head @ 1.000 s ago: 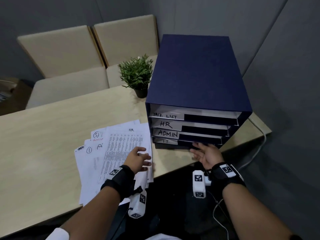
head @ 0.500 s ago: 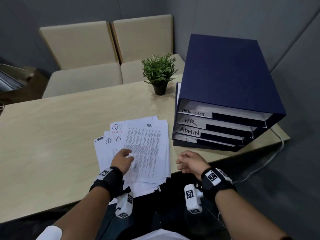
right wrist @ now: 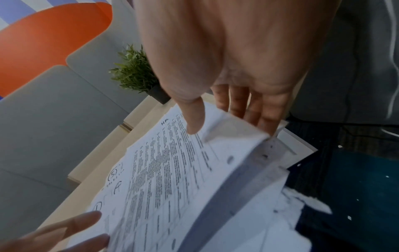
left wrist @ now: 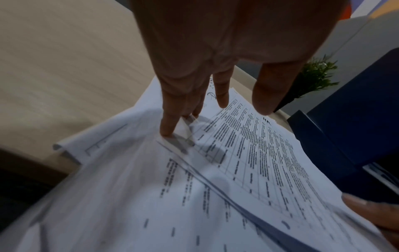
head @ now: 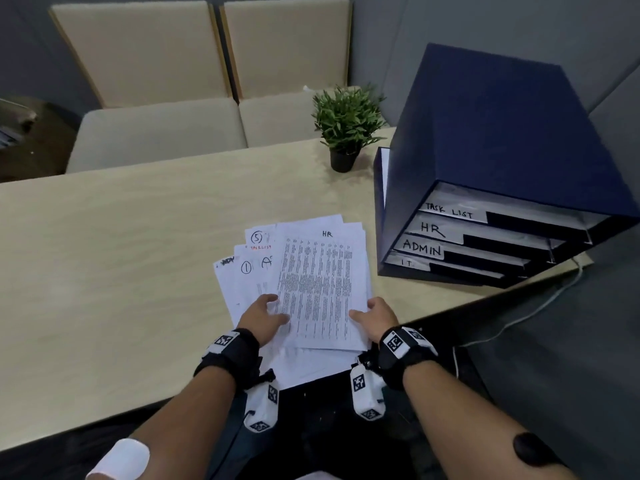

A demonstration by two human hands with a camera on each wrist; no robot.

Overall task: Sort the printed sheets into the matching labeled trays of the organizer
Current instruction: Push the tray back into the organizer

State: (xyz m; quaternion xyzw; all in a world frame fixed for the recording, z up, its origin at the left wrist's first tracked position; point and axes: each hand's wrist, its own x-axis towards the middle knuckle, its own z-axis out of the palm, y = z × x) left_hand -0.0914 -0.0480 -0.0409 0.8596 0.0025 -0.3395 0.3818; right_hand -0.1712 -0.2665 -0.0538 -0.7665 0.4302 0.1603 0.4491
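A loose pile of printed sheets point(head: 252, 271) lies at the table's front edge, with a sheet headed "HR" point(head: 318, 289) on top. My right hand point(head: 372, 311) pinches that sheet's right edge, thumb on top and fingers beneath, as the right wrist view shows point(right wrist: 226, 122). My left hand point(head: 273, 308) rests at the sheet's left edge with straight fingers point(left wrist: 172, 119) touching the paper. The dark blue organizer point(head: 502, 133) stands to the right. Its trays are labeled TASK LIST, HR point(head: 433, 230), ADMIN and IT.
A small potted plant point(head: 346, 123) stands behind the pile, next to the organizer's back left corner. Two beige chairs point(head: 156, 126) face the table's far side. A white cable point(head: 519, 317) hangs off the right edge. Bare tabletop point(head: 104, 254) stretches to the left.
My right hand has moved left from the organizer's bottom tray to the pile and taken hold of the HR sheet's right edge. My left hand has stayed on the pile.
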